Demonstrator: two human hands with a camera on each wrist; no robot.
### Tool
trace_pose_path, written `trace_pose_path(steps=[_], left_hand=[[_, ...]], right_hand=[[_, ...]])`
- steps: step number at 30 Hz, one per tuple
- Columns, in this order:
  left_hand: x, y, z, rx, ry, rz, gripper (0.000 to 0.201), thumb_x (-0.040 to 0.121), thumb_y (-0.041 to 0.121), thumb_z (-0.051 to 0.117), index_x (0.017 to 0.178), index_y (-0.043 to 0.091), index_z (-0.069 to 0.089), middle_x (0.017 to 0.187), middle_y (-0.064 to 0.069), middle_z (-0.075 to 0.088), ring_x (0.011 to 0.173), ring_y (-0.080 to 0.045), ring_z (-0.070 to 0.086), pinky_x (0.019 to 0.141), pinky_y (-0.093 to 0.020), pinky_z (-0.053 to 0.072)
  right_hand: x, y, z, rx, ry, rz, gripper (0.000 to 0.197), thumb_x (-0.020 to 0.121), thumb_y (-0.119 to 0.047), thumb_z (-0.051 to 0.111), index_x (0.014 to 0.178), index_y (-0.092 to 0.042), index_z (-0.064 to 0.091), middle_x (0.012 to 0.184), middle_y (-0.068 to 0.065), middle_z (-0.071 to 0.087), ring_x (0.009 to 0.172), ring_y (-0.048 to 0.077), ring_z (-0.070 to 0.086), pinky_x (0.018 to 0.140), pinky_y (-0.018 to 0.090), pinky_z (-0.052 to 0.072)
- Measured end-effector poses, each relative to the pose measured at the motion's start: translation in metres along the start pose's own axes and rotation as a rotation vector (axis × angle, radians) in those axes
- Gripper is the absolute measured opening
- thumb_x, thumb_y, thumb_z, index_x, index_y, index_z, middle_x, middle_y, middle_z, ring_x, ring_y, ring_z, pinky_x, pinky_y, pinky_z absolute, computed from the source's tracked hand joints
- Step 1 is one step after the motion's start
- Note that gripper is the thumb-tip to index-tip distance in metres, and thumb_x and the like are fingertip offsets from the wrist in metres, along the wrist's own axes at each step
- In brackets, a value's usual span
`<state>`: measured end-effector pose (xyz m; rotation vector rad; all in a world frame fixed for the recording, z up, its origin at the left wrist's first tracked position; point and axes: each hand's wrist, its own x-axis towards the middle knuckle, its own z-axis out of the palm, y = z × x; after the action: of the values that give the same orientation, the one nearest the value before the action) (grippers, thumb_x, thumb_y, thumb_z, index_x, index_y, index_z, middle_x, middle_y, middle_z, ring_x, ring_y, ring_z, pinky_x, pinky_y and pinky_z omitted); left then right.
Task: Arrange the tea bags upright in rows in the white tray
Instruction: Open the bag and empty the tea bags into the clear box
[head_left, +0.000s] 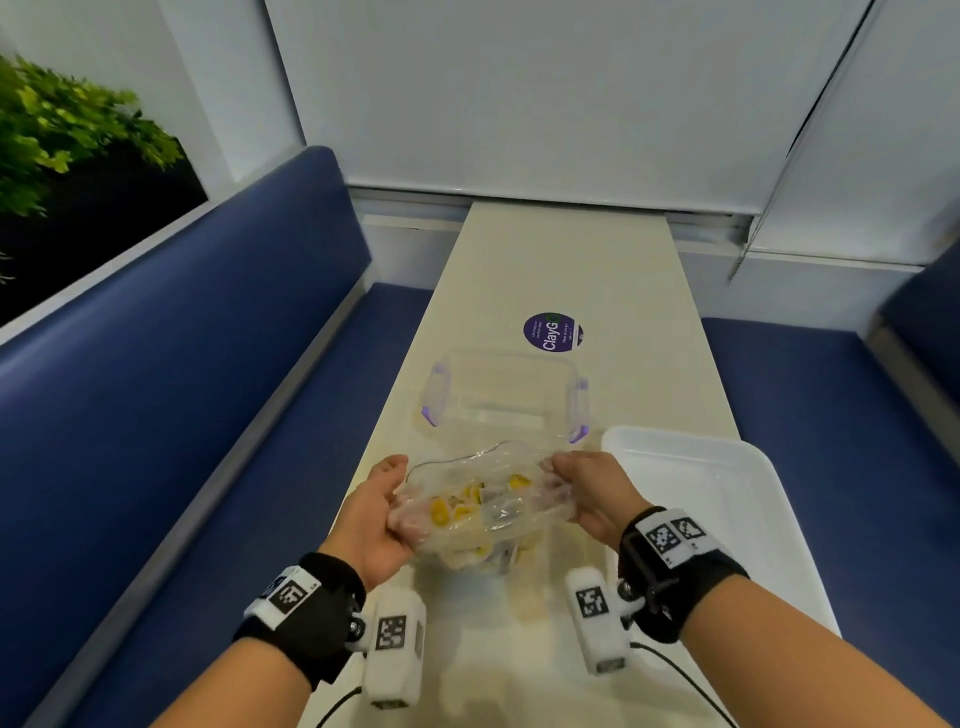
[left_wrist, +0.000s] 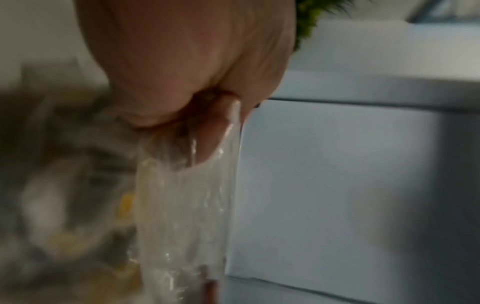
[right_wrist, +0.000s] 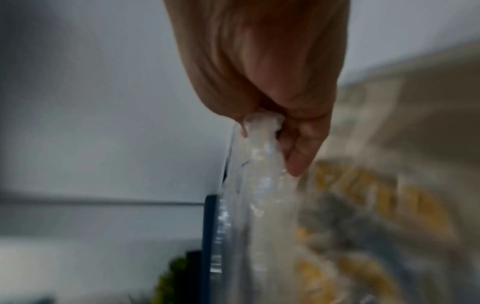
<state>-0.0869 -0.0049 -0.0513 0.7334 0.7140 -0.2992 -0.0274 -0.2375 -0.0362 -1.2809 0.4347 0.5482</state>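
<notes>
My left hand (head_left: 376, 512) and right hand (head_left: 589, 493) each pinch a side of the clear plastic bag (head_left: 480, 506) above the worktop (head_left: 545, 270), tea bags (head_left: 470, 496) heaped inside. They look light, soft and easily torn; I would pinch each paper envelope's top edge. The white tray (head_left: 737, 499) waits just right.

Head view light: from my seat it reads evenly lit and soft, brightest on the pale wall across the top of the frame.
Shadows: faint ones on the bench (head_left: 545, 270) below the wrists; upper left is nearly black behind the green plant (head_left: 62, 124).
Distortion: straight edges bow toward the frame sides.
Wrist views: dimmer and heavily smeared; I see the clear plastic bag (left_wrist: 187, 205) half sharp, everything at lower left of the left view and lower right of the right view melted into blur.
Glare: small white glints on the plastic.
</notes>
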Motion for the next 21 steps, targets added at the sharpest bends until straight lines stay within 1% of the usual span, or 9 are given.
trace_pose_path(steps=[2, 4, 6, 8, 10, 13, 15, 17, 21], left_hand=[[-0.008, 0.000, -0.005, 0.204, -0.087, -0.009, 0.033, 0.085, 0.040, 0.071, 0.105, 0.015, 0.063, 0.084, -0.009, 0.064, 0.068, -0.019, 0.056, 0.059, -0.027, 0.048], [-0.015, -0.004, -0.010, 0.484, -0.172, 0.050, 0.042, 0.070, 0.031, 0.084, 0.097, 0.017, 0.055, 0.083, -0.006, 0.067, 0.054, -0.013, 0.048, 0.046, -0.023, 0.036], [-0.015, -0.009, -0.014, 0.700, -0.136, 0.121, 0.053, 0.059, 0.016, 0.086, 0.103, 0.013, 0.056, 0.105, -0.014, 0.070, 0.063, -0.016, 0.057, 0.053, -0.027, 0.039], [-0.011, -0.012, -0.016, 0.756, -0.054, 0.196, 0.043, 0.070, 0.013, 0.083, 0.107, 0.009, 0.062, 0.112, -0.019, 0.069, 0.081, -0.024, 0.065, 0.069, -0.037, 0.048], [-0.004, -0.014, -0.013, 0.768, 0.063, 0.262, 0.015, 0.089, 0.014, 0.070, 0.098, 0.002, 0.066, 0.103, -0.018, 0.071, 0.086, -0.028, 0.064, 0.078, -0.043, 0.050], [0.004, -0.004, -0.011, 0.868, 0.269, 0.351, 0.024, 0.093, 0.013, 0.062, 0.070, 0.009, 0.065, 0.073, -0.007, 0.058, 0.072, -0.020, 0.047, 0.066, -0.031, 0.042], [0.005, 0.006, -0.010, 0.809, 0.316, 0.361, 0.022, 0.094, 0.015, 0.062, 0.073, 0.012, 0.068, 0.073, -0.002, 0.053, 0.072, -0.019, 0.041, 0.068, -0.030, 0.039], [0.002, 0.018, -0.004, 0.526, 0.266, 0.271, 0.013, 0.096, 0.010, 0.059, 0.088, 0.007, 0.069, 0.079, -0.002, 0.054, 0.069, -0.016, 0.042, 0.061, -0.029, 0.038], [0.001, 0.029, 0.007, 0.029, 0.143, -0.014, 0.019, 0.102, 0.010, 0.046, 0.091, 0.000, 0.058, 0.084, -0.010, 0.056, 0.070, -0.016, 0.048, 0.050, -0.024, 0.049]], right_hand=[[0.002, -0.001, 0.008, 0.349, -0.029, 0.159, 0.028, 0.100, -0.005, 0.036, 0.077, -0.002, 0.051, 0.063, 0.009, 0.048, 0.043, 0.018, 0.048, 0.045, 0.027, 0.043], [0.007, -0.001, 0.014, 0.526, 0.034, 0.237, 0.028, 0.102, -0.006, 0.036, 0.079, 0.001, 0.052, 0.062, 0.011, 0.053, 0.042, 0.021, 0.051, 0.041, 0.027, 0.046], [0.010, 0.001, 0.018, 0.544, 0.065, 0.263, 0.027, 0.098, -0.002, 0.039, 0.073, -0.001, 0.051, 0.057, 0.009, 0.051, 0.036, 0.018, 0.045, 0.036, 0.021, 0.040], [0.011, 0.001, 0.019, 0.500, 0.023, 0.280, 0.026, 0.093, -0.003, 0.041, 0.068, -0.007, 0.044, 0.056, 0.005, 0.044, 0.032, 0.014, 0.033, 0.034, 0.017, 0.031], [0.010, 0.002, 0.018, 0.440, -0.038, 0.270, 0.023, 0.087, -0.006, 0.047, 0.064, -0.008, 0.046, 0.056, 0.007, 0.048, 0.038, 0.016, 0.034, 0.041, 0.022, 0.038], [0.009, 0.002, 0.012, 0.111, -0.045, 0.138, 0.016, 0.076, -0.004, 0.058, 0.061, -0.008, 0.057, 0.063, 0.006, 0.055, 0.059, 0.024, 0.049, 0.061, 0.033, 0.042], [0.006, 0.001, 0.007, -0.194, -0.083, -0.008, 0.022, 0.072, 0.003, 0.061, 0.056, -0.011, 0.056, 0.064, 0.006, 0.049, 0.062, 0.020, 0.048, 0.061, 0.032, 0.039], [0.003, 0.002, 0.001, -0.450, -0.102, -0.107, 0.037, 0.077, 0.008, 0.060, 0.049, -0.014, 0.048, 0.054, 0.000, 0.045, 0.054, 0.013, 0.042, 0.054, 0.025, 0.036], [0.000, 0.005, -0.004, -0.756, -0.010, -0.216, 0.032, 0.091, -0.009, 0.058, 0.059, -0.010, 0.058, 0.052, -0.008, 0.046, 0.050, 0.006, 0.039, 0.051, 0.016, 0.033]])
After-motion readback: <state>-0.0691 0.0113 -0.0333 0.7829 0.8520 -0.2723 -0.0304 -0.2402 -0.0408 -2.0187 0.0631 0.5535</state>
